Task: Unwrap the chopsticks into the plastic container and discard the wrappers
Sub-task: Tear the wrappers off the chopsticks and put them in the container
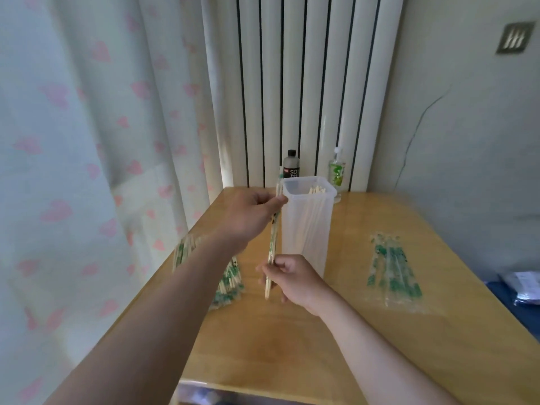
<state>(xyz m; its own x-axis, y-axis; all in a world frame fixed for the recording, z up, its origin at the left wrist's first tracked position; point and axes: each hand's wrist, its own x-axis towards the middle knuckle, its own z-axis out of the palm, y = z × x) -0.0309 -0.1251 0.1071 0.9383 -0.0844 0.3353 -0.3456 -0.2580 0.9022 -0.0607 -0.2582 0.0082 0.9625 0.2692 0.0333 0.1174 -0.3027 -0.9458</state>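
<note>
Pinched at both ends, a wrapped chopstick pair is held nearly upright: its top by the left hand, its lower part by the right hand. It is just beside the plastic container, left of its rim. Bare wooden table is seen toward the near edge; wrapped chopsticks are piled left, empty wrappers right.
</note>
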